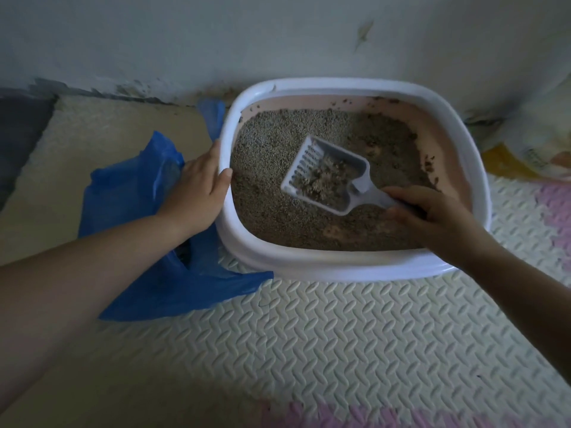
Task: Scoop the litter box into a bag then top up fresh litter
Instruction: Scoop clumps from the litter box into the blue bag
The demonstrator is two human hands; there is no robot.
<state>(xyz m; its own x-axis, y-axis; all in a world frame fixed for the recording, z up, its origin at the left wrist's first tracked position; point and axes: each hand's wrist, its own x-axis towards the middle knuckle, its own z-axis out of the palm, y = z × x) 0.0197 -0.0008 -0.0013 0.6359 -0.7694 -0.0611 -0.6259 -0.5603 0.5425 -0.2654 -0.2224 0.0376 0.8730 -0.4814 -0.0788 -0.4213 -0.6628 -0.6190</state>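
Litter box [309, 268], a rounded-rectangular plastic tray with a white rim and pinkish inner wall, sits on a cream embossed foam floor mat [340, 335], its far side close to the pale wall [278, 35]; grey-brown granular litter [272, 140] covers its floor, darker and clumped toward the right. A white slotted plastic scoop [324, 174] is held low over the middle of the litter, blade pointing far-left, with a brownish clump [329, 179] lying in it; the right hand [432, 217] grips the scoop's handle, fingers curled round it, over the near-right part of the litter box. The left hand [197, 193] rests against the box's left side, fingers fairly straight, tips lying over the rim. A crumpled blue plastic bag [129, 193] lies on the mat just left of the box, partly under the left forearm; whether the hand touches it I cannot tell. A white-and-yellow sack [540, 149] lies at the far right beside a pink mat tile [556, 211].
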